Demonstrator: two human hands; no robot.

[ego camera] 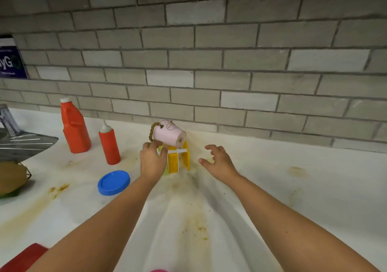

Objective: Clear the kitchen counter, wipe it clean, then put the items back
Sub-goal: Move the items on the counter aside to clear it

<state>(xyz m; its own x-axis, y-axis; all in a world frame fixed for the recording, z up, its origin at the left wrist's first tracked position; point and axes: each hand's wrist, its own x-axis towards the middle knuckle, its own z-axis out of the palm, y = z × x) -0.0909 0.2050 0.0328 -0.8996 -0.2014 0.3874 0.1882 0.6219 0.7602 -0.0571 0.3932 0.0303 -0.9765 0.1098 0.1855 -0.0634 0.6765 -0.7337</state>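
A yellow plastic rack (178, 159) with white bars stands on the stained white counter (272, 188) near the tiled wall. A pink cup (169, 133) with a rope handle lies tilted on its side on top of the rack. My left hand (151, 160) grips the rack's left side, fingers curled round it just below the cup. My right hand (217, 159) hovers to the right of the rack with fingers spread and bent, touching nothing. Brown and yellow stains run across the counter in front of the rack.
A large red jug (74, 127) and a smaller red squeeze bottle (109, 146) stand at left, with a blue lid (114, 182) lying before them. A metal rack (23, 144) and a wire basket (12, 179) sit at the far left. A red object (23, 257) shows at bottom left.
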